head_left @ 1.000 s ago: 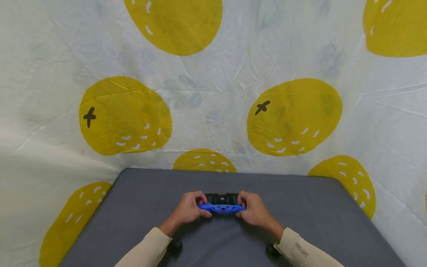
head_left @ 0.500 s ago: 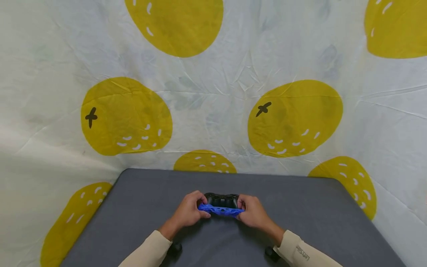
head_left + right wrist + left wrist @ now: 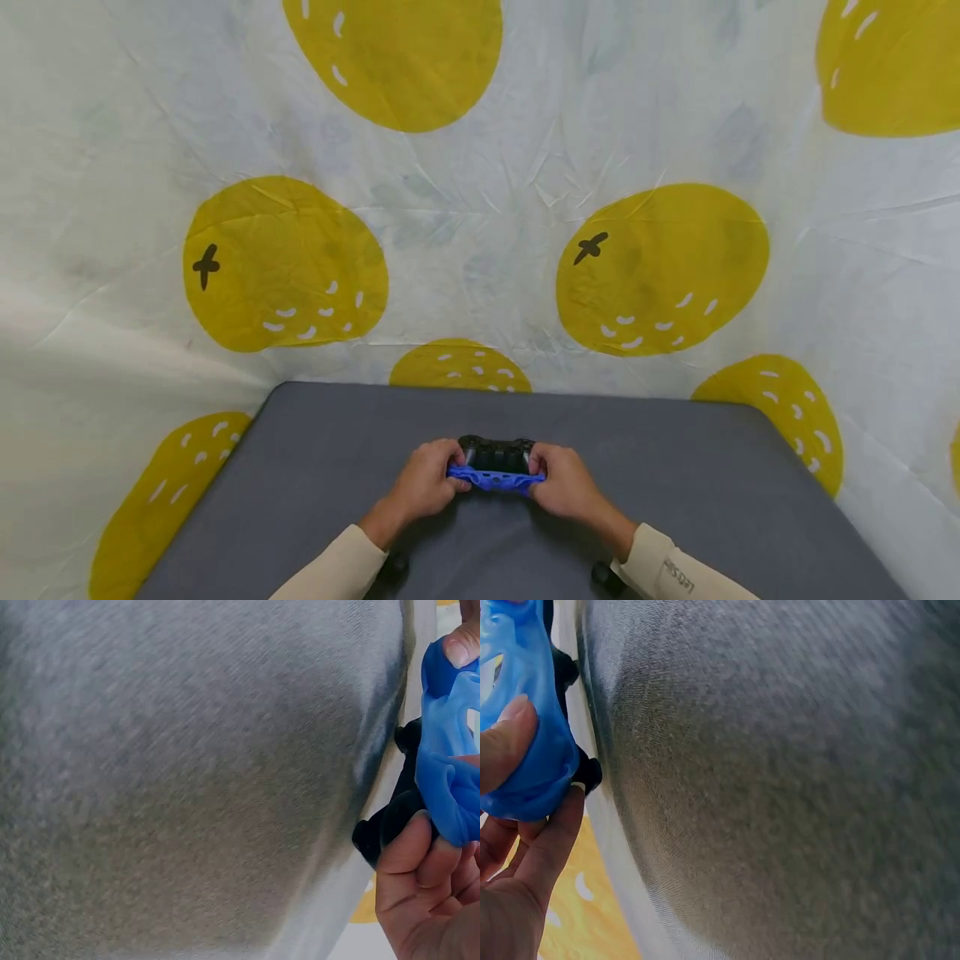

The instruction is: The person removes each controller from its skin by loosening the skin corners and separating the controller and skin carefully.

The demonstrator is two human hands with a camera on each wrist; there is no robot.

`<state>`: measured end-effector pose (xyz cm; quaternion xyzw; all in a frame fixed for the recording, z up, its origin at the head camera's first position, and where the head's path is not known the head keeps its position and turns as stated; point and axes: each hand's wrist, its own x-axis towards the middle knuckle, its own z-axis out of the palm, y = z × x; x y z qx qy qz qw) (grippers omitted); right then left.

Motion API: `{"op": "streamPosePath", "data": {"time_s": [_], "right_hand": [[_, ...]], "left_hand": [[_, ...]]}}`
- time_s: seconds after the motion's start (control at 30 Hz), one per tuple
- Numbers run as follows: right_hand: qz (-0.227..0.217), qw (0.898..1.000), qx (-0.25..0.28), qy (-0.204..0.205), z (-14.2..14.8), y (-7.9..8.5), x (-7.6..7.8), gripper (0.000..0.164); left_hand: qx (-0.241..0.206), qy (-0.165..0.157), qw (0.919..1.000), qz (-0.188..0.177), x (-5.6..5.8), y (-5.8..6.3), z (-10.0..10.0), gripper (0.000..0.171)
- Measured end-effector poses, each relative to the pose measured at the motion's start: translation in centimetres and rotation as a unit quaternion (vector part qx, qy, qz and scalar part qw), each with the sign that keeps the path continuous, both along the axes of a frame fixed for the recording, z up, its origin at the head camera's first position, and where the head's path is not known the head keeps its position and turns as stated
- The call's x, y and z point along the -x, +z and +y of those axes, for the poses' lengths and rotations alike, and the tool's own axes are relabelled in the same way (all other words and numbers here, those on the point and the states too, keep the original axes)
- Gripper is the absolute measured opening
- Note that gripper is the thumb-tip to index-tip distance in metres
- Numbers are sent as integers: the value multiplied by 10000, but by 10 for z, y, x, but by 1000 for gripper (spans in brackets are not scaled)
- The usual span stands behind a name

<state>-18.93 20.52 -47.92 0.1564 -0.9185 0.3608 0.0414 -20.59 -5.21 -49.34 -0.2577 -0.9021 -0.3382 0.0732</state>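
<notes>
A black game controller (image 3: 497,456) is held up over the grey surface in the head view, with a blue stretchy silicone cover (image 3: 495,481) along its near side. My left hand (image 3: 424,479) grips the left end, its thumb pressing on the blue cover and its fingers underneath, as the left wrist view shows. At the other end my right hand (image 3: 567,483) pinches the cover and controller together; in the right wrist view its fingers (image 3: 411,844) touch the black body. The cover looks wrinkled near both hands. How far it wraps round the controller is partly hidden by my fingers.
A grey cloth-covered table (image 3: 360,425) lies under both hands. Behind it and at the sides hangs a white sheet (image 3: 480,275) with large yellow fruit prints. Small dark devices (image 3: 606,575) show beside the wrists.
Both hands sit slightly lower in view and a little closer together. The controller has tilted, so more of its black face shows above the blue cover.
</notes>
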Motion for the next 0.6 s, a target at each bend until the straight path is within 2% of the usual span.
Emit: {"op": "streamPosePath", "data": {"time_s": [0.2,0.27,0.4,0.6], "right_hand": [[-77,10000,-16,-30,-3,2,-3,25],[-89,10000,16,-10,-3,2,-5,25],[-118,9999,50,45,-4,2,-6,24],[67,10000,21,-49,-5,1,-5,23]], "left_hand": [[274,47,9961,836,-5,-5,2,30],[362,101,9946,965,-7,-6,4,30],[414,345,9943,919,-11,-7,7,30],[243,848,9947,523,-16,-2,13,29]]}}
